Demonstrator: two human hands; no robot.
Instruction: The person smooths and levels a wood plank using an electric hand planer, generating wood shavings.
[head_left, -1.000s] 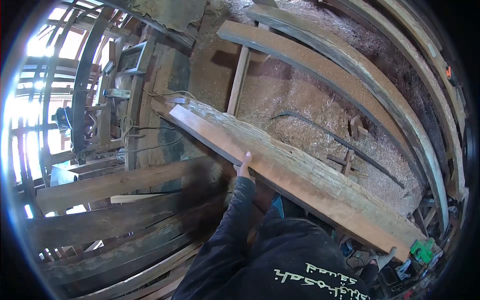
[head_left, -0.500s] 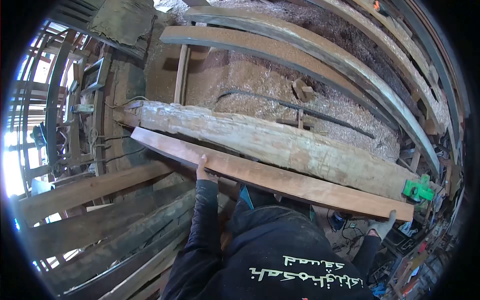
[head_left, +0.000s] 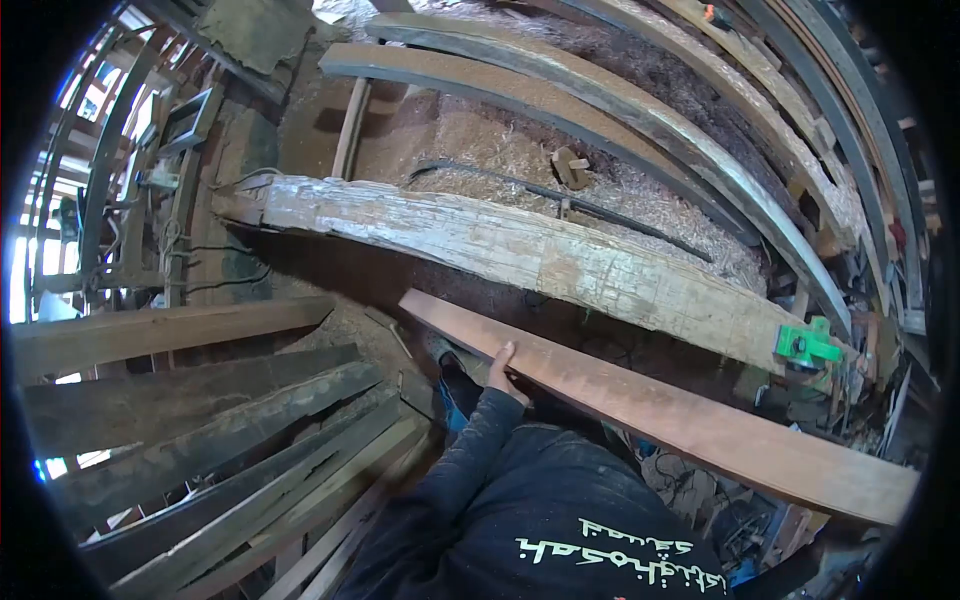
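Note:
A long, reddish-brown wooden plank slants across in front of my body, from near the middle down to the lower right. My left hand is closed on its near edge, with the thumb on the upper face and the other fingers hidden beneath. My right sleeve reaches toward the plank's right end, but the hand itself is hidden there. Beyond the plank lies a thick, rough-hewn pale beam; a gap shows between the two. A green tool rests on the beam's right end.
Several weathered planks fan out at lower left. Curved timbers lie across the far side, over ground covered in sawdust. A dark bar and a small wood block lie behind the beam. Clutter fills the lower right.
The plank has moved right and toward my body, away from the rough beam. My left hand has moved right with it. My gloved right hand, earlier at the plank's right end, is now hidden.

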